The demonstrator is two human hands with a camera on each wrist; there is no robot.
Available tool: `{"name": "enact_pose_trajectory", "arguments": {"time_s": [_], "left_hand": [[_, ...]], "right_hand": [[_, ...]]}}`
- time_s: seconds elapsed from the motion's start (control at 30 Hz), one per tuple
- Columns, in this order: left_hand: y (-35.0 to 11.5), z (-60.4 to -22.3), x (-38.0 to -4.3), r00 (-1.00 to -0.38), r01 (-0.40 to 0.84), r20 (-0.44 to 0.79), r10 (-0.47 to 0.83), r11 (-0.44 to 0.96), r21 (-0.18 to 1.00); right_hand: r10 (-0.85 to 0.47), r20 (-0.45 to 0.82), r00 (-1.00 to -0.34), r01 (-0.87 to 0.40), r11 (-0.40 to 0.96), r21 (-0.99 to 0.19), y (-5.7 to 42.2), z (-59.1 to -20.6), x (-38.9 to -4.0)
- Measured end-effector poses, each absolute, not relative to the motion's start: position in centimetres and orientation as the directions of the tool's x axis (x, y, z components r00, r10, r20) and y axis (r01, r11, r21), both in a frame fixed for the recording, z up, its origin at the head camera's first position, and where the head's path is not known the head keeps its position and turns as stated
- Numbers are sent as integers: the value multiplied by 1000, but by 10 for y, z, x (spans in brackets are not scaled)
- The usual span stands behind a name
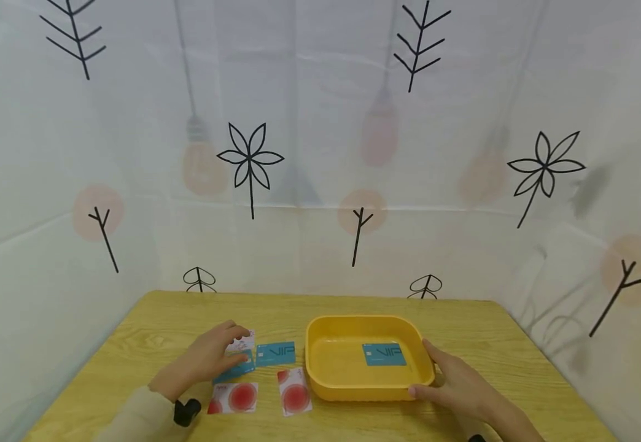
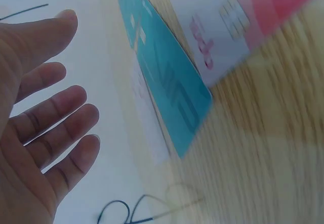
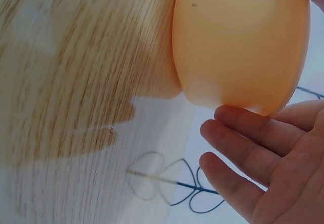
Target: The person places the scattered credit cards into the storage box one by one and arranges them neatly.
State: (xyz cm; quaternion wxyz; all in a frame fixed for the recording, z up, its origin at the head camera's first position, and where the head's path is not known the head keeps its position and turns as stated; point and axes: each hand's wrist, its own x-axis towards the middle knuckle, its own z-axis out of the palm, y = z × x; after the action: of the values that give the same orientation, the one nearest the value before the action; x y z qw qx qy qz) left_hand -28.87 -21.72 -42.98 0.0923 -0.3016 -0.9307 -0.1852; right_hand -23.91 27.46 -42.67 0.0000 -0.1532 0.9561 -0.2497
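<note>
Yellow-toned wood forms the desk (image 1: 149,337). Over its left part hovers the left hand (image 1: 204,359), fingers loosely spread and gripping nothing. Under it in the head view lie the white card (image 1: 243,341) and, nearer the person, the left blue card (image 1: 239,370), both partly hidden; in the left wrist view the fingers look clear of both. Closest to the person on this side is the left red card (image 1: 234,398). Rightward come the right blue card (image 1: 275,354), then the right red card (image 1: 295,393), lying lengthwise just beside the box (image 1: 365,393). The yellow box stands upright, with 1 boxed card (image 1: 384,354) flat toward the right of its floor. The right hand (image 1: 458,383) grasps the box's right end, thumb at the near side and forefinger at the rim.

The step in hand looks like getting hold of a card. Something so thin and flat would probably slip from a straight pinch; better to raise 1 edge with a fingernail, then close thumb and forefinger across it. The 2 cards under the left hand lie close together, so the pinch should take only 1. A light, steady right hand would avoid nudging the box into the right red card.
</note>
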Motion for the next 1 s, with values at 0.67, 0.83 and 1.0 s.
{"name": "enact_pose_trajectory", "arguments": {"time_s": [0.67, 0.83, 1.0], "left_hand": [[-241, -431, -316, -922, 387, 148, 357, 853, 352], [-244, -430, -319, -946, 319, 70, 317, 871, 374], [-247, -432, -322, -952, 295, 29, 306, 881, 370]], "right_hand": [[-265, 26, -964, -246, 848, -469, 275, -426, -243], [-257, -2, -966, -223, 845, -485, 274, -425, -243], [-249, -13, -968, -210, 843, -495, 273, -426, -242]]}}
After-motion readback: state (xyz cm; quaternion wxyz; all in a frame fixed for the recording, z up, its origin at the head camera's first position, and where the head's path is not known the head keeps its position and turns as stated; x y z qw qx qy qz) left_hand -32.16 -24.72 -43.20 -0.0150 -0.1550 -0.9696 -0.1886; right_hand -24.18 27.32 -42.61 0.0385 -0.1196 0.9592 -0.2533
